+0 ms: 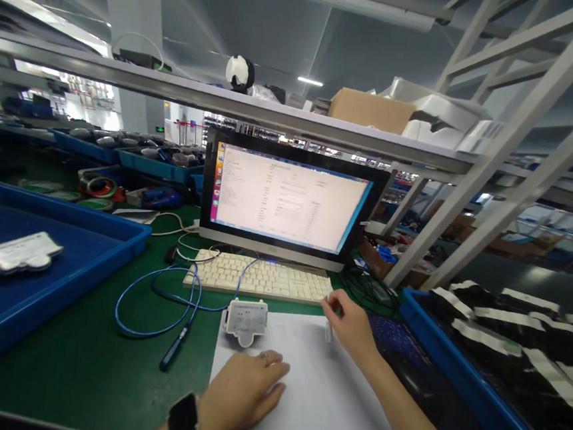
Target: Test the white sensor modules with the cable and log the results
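Observation:
My left hand lies open on a sheet of white paper, fingers loosely spread and a ring and a watch showing. Just beyond its fingertips rests a small white plastic device with a printed label and a rounded tab facing me. My right hand is pinched closed above the upper right of the paper, close to the keyboard's right end. From its fingertips hangs a small, narrow translucent piece; its exact kind is unclear.
A cream keyboard lies before a lit monitor. A coiled blue cable is at left. Blue trays flank the work: one with a white device at left, another with several black-and-white items at right. A dark mouse sits beneath my right forearm.

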Tool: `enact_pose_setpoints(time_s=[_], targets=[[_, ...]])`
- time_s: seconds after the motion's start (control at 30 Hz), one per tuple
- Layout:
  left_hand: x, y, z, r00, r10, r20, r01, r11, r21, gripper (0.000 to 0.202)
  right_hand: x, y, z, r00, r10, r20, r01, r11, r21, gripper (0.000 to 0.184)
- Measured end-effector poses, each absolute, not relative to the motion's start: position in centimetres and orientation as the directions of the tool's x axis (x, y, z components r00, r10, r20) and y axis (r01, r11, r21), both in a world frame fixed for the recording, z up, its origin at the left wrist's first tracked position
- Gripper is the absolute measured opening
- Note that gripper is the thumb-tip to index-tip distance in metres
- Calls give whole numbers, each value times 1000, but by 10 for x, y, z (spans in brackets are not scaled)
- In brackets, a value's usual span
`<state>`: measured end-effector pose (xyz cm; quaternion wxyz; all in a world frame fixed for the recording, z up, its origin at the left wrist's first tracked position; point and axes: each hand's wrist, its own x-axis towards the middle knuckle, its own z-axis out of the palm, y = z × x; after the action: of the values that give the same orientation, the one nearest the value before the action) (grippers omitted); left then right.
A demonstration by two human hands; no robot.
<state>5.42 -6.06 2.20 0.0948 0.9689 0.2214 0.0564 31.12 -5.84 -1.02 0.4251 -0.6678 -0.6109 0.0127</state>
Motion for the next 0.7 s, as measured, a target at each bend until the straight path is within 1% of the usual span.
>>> enact_pose_setpoints(time_s=[0.03, 0.07, 0.1, 0.13, 0.17, 0.2, 0.23, 0.27, 0.33, 0.47, 0.57, 0.7], targets=[[68, -60, 20, 909, 416, 11, 406, -892, 201, 22, 305, -57, -6, 335, 819, 466, 670, 141, -729, 23], [79, -59, 19, 916, 399, -35, 399, -899, 184, 22, 299, -56, -4, 404, 826, 392, 506, 156, -849, 28], [88, -59, 17, 921, 383, -74, 390, -906, 167, 22, 293, -54, -3, 457, 841, 290, 310, 155, -938, 36], [95, -59, 15, 922, 371, -106, 384, -911, 152, 24, 287, -52, -4, 486, 857, 173, 102, 140, -985, 44], [100, -60, 13, 922, 364, -130, 380, -914, 141, 25, 281, -50, -6, 492, 868, 60, -86, 117, -989, 50], [102, -62, 11, 922, 358, -145, 378, -915, 139, 27, 276, -50, -10, 484, 875, -29, -229, 95, -969, 53], [103, -63, 9, 922, 356, -152, 377, -915, 144, 28, 271, -49, -15, 476, 875, -84, -316, 81, -945, 55], [102, -65, 7, 921, 358, -153, 380, -912, 152, 29, 266, -50, -21, 475, 873, -114, -357, 73, -931, 56], [98, -68, 4, 919, 365, -146, 387, -907, 168, 29, 259, -52, -34, 477, 868, -137, -362, 52, -931, 56], [94, -70, 4, 908, 377, -184, 407, -897, 170, 30, 255, -56, -54, 515, 845, -144, -306, 24, -952, 54], [96, -70, 4, 901, 368, -230, 410, -895, 175, 29, 257, -57, -59, 542, 831, -125, -254, 20, -967, 46], [97, -71, 2, 900, 366, -235, 408, -898, 164, 29, 255, -60, -52, 485, 868, -106, -190, -14, -982, 42]])
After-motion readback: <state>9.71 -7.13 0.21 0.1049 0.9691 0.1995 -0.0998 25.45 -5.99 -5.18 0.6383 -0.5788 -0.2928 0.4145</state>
